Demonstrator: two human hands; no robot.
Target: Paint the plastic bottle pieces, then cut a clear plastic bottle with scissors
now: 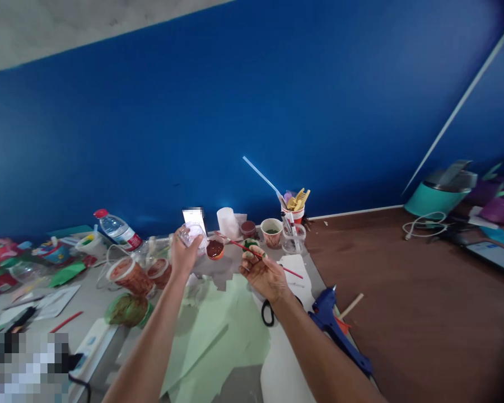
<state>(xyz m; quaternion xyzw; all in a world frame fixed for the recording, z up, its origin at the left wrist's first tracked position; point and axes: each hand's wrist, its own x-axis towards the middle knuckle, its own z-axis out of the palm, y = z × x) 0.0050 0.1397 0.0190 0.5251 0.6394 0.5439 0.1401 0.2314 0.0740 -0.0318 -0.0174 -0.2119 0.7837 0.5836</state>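
My left hand (183, 255) is raised over the table, its fingers closed round a small clear plastic cup (192, 234). My right hand (262, 274) pinches a thin red paintbrush (273, 263), held slanting, with its tip towards a small orange bowl of brown paint (214, 249). Green paint marks the fingers of my right hand. Pale green paper sheets (218, 330) lie on the table under both forearms.
A blue glue gun (334, 327) and black-handled scissors (269, 312) lie at the table's right edge. Paint cups (271, 232), a cup of tools (293, 210), a water bottle (117, 229) and lidded tubs (128, 275) crowd the table. Brown floor lies to the right.
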